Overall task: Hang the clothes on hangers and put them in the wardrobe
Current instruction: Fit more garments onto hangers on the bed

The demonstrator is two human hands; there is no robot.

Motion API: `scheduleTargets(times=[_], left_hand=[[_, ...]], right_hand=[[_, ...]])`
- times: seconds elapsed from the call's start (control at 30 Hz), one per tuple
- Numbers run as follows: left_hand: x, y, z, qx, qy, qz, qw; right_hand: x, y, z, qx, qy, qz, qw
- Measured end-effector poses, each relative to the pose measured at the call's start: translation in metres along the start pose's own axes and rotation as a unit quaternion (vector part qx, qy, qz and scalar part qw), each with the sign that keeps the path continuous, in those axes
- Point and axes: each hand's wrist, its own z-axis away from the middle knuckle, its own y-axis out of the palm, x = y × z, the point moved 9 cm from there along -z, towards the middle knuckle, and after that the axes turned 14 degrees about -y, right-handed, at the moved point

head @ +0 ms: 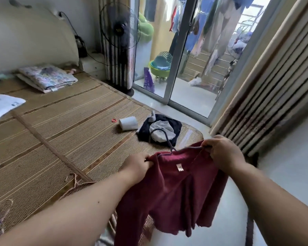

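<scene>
A dark red knitted garment [176,189] on a thin grey wire hanger [168,141]. Its shoulders are pinched by the left grip [137,166] and the right grip [222,153].

Home bedroom. Bed under woven mat [60,121], padded headboard [34,41], folded bedding [46,78] at its head. Standing fan [120,29] in corner, striped curtain [274,89]. Sliding glass door [175,68] gives onto what looks like a balcony; laundry [219,32] hanging there.

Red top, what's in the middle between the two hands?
In the head view, between the left hand and right hand runs the collar of the red top, with a white label; the grey hanger hook pokes up above it.
</scene>
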Motion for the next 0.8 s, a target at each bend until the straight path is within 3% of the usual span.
scheduleTargets(times=[0.17,0.47,0.8], left_hand=[[0.005,0.004,-0.078,-0.031,-0.093,0.013,0.995],[0.091,-0.006,-0.181,-0.110,-0.221,0.000,0.969],[0.236,0.033,-0.295,-0.096,-0.328,-0.028,0.939]], right_hand=[[-0.037,0.062,-0.113,0.072,-0.077,-0.022,0.994],[-0.005,0.189,-0.250,0.119,-0.213,-0.008,0.970],[0.024,0.410,-0.340,0.229,-0.215,-0.019,0.949]])
